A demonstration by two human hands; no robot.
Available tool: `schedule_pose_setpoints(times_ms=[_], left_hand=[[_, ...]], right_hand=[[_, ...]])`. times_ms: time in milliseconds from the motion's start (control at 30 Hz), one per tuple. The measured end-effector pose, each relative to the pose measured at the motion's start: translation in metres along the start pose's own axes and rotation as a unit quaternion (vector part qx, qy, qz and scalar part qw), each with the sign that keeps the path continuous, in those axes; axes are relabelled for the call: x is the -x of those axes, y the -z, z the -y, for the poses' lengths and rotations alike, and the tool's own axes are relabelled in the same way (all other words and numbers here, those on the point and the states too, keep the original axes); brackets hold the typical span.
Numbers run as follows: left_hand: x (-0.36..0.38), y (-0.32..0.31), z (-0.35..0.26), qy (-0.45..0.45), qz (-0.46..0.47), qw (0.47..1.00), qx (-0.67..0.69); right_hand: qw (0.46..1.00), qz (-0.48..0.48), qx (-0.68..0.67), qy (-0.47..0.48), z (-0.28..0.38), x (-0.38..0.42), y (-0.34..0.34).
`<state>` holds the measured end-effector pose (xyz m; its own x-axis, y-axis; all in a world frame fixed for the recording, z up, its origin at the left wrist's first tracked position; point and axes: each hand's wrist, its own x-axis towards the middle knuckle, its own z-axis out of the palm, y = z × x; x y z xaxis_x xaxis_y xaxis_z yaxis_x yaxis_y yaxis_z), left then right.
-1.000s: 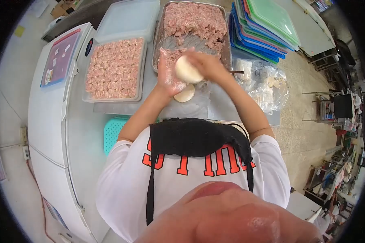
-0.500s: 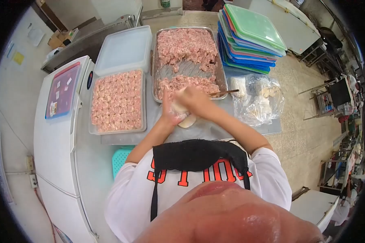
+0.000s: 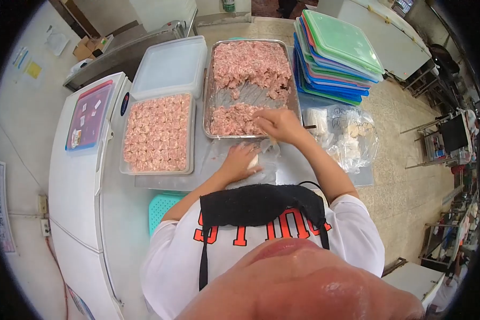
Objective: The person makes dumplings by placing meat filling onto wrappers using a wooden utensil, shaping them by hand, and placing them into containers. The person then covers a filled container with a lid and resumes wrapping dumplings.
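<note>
My left hand (image 3: 241, 161) lies low over the steel table, fingers stretched out, on a crumpled clear plastic bag (image 3: 269, 152). A pale piece (image 3: 254, 162), perhaps a dough wrapper, shows beside its fingers. My right hand (image 3: 279, 126) is closed above the front edge of a metal tray (image 3: 207, 120); what its fingers hold, if anything, is hidden. Ground meat (image 3: 234, 120) lies in the tray just beyond that hand, with a larger mound at the far end. The end of a brown stick (image 3: 310, 127) shows beside my right wrist.
To the left stands a clear box (image 3: 192, 160) filled with rows of meat dumplings, its translucent lidded neighbour (image 3: 168, 66) behind it. Stacked coloured lids (image 3: 341, 48) rise at the back right. A plastic bag with pale wrappers (image 3: 348, 144) lies at the right edge.
My hands were together around pale round wrappers and have parted. The left has come down onto the plastic on the table; the right has moved right, over the tray's front edge.
</note>
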<state>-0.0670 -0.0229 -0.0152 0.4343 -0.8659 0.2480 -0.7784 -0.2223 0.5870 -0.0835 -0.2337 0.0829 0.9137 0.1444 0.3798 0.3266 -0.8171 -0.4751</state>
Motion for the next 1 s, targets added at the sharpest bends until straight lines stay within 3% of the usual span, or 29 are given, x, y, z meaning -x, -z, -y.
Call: schedule_pose_setpoints(times_ms=[67,200,267,400,533,667,767,833,867,933,967,1000], left_hand=[[0.005,-0.008,-0.012,0.0,-0.042,0.98,-0.194],[0.0,-0.019,-0.004,0.0,-0.102,0.979,-0.179],[-0.004,-0.022,-0.002,0.079,-0.087,0.977,-0.177],[0.003,-0.03,0.012,0.025,-0.154,0.979,-0.128],[0.01,-0.018,-0.003,0.026,-0.173,0.973,-0.149],[0.023,-0.009,-0.021,0.109,-0.208,0.954,-0.185],[0.035,0.001,-0.005,0.132,-0.136,0.976,-0.111],[0.039,0.015,0.006,0.156,-0.19,0.968,0.048],[0.043,0.023,0.01,0.155,-0.192,0.968,0.047],[0.05,0.044,0.016,0.27,-0.286,0.919,0.028],[0.055,0.056,0.017,0.269,-0.285,0.92,0.027],[0.058,0.069,0.017,0.312,-0.303,0.893,0.114]], right_hand=[[0.998,-0.004,-0.043,0.036,0.007,0.002,-0.006],[0.988,0.053,-0.134,0.053,0.016,0.01,-0.008],[0.987,0.087,-0.121,0.056,0.02,0.013,-0.004],[0.989,0.105,-0.094,0.033,0.012,0.026,0.003],[0.985,0.138,-0.106,0.014,0.003,0.039,0.01],[0.974,0.219,-0.049,-0.034,0.0,0.05,0.017],[0.964,0.257,-0.037,-0.062,0.01,0.049,0.016],[0.963,0.258,-0.044,-0.058,0.016,0.049,0.007],[0.966,0.24,-0.085,-0.047,0.022,0.046,0.001],[0.967,0.219,-0.125,-0.035,0.027,0.039,-0.021],[0.969,0.189,-0.154,-0.03,0.023,0.04,-0.044],[0.97,0.159,-0.183,-0.026,0.017,0.043,-0.065]])
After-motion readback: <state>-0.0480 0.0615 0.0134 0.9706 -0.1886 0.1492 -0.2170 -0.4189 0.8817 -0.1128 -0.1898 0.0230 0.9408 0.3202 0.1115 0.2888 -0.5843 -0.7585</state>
